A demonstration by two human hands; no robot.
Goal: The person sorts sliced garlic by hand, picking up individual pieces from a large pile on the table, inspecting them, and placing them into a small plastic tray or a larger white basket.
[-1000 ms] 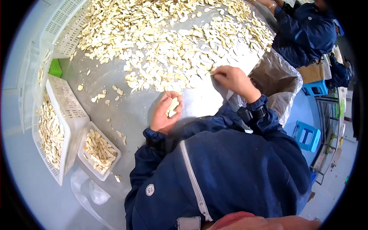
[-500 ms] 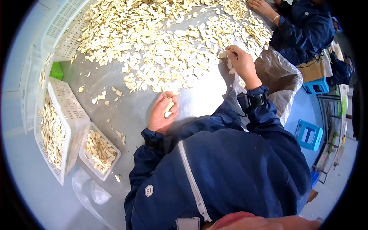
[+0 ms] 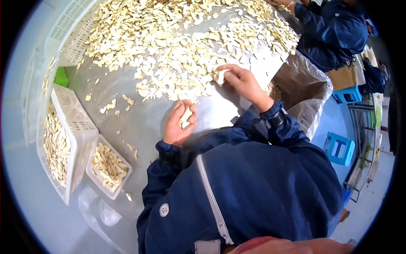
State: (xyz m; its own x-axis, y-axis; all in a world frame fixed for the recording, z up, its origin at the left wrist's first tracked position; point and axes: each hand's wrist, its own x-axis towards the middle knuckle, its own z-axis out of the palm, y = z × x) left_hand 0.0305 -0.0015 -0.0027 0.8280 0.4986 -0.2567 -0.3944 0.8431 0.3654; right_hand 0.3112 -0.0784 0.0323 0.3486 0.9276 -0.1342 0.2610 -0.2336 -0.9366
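Note:
Pale flat slices lie in a wide pile point(image 3: 169, 51) over the metal table point(image 3: 139, 122). My left hand point(image 3: 179, 124), palm up near the front edge of the pile, has its fingers curled round a few slices point(image 3: 185, 117). To its right, my right hand point(image 3: 243, 84) pinches pale slices point(image 3: 220, 77) between thumb and fingers at the pile's near edge. A plastic-lined container point(image 3: 311, 91) stands right of my right forearm, with small pieces point(image 3: 274, 90) visible inside it.
At the left are a white perforated basket point(image 3: 80, 112) and a small white tray point(image 3: 123, 182), both holding slices. A green object point(image 3: 61, 77) sits behind them. A co-worker's sleeve point(image 3: 334, 31) is at the upper right, near blue stools point(image 3: 340, 148).
My right hand has moved left from beside the lined container to the pile's near edge and now holds slices. The left hand has barely moved. The co-worker's hand has shifted up toward the frame edge.

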